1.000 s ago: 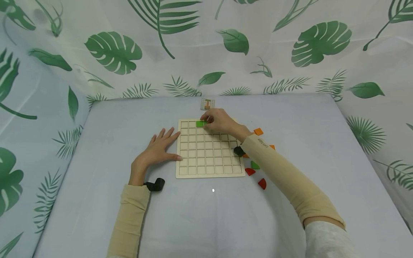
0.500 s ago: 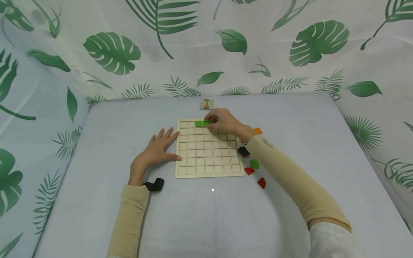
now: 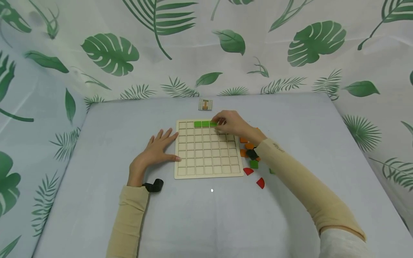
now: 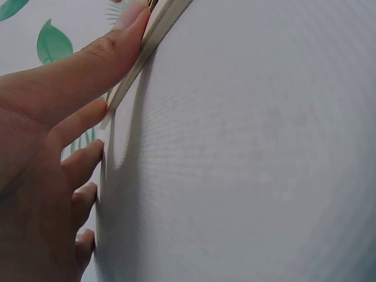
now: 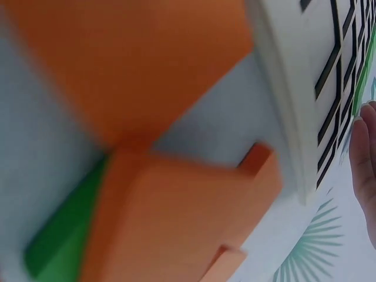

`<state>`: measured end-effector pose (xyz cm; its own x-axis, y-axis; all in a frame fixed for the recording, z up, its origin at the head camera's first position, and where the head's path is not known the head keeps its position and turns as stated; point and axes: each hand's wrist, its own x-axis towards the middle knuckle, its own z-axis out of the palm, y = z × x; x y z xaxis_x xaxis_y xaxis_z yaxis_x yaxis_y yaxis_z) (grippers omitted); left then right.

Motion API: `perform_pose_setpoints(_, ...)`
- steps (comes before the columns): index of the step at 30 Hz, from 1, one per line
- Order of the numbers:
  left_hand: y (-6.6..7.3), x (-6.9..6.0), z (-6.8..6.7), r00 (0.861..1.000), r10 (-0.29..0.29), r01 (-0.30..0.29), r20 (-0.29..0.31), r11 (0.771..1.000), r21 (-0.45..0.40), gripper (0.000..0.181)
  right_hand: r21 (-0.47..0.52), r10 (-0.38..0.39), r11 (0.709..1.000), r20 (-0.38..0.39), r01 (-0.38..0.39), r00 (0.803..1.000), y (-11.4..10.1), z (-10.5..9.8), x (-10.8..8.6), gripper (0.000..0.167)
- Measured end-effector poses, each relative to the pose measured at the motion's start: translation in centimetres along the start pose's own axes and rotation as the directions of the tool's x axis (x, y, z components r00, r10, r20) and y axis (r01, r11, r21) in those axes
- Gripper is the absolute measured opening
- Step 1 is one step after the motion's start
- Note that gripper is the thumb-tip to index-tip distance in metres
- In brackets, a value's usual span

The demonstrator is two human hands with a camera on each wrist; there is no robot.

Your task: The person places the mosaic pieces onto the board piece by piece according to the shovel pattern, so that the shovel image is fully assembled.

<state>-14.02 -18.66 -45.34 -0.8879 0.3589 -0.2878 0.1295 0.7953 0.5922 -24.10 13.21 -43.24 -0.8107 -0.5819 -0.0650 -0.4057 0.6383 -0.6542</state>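
A cream grid board point(image 3: 209, 172) lies on the pale cloth. Along its far row, two green square tiles point(image 3: 201, 124) sit side by side in neighbouring cells. Just right of them, my right hand point(image 3: 233, 123) pinches a third green tile point(image 3: 213, 124) at the row; whether it is fully seated I cannot tell. In the right wrist view only some fingers point(image 5: 364, 158) show at the right edge, past the board. My left hand point(image 3: 156, 148) is spread flat at the board's left side, thumb and fingertips touching the edge point(image 4: 132, 76).
Several orange pieces point(image 3: 243, 140) lie right of the board, partly under the right forearm. A green piece point(image 3: 254, 164) and two red quarter-round pieces point(image 3: 248, 171) are nearer. Behind the board lies a small card point(image 3: 205, 104) with a grid and an orange shape.
My right hand has moved rightward along the far row. The second green tile is now uncovered and a third shows at the fingertips. The left hand keeps its place.
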Motion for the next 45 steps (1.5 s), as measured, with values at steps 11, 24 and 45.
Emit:
perform_pose_setpoints(11,0.4,-0.2,-0.2,1.0,0.0,0.0,0.015,1.0,-0.011,0.102,-0.035,0.011,0.999,-0.014,-0.011,1.0,1.1,-1.3,-2.4,0.03)
perform_pose_setpoints(24,0.3,0.0,-0.1,1.0,0.011,-0.011,0.017,1.0,-0.014,0.101,-0.052,0.039,0.998,-0.026,-0.041,0.999,1.5,-2.3,-4.8,0.026)
perform_pose_setpoints(45,0.0,-0.2,-0.3,1.0,0.011,-0.01,0.028,0.999,-0.038,0.101,-0.092,0.155,0.984,0.031,-0.151,0.988,4.1,-3.1,-7.6,0.034)
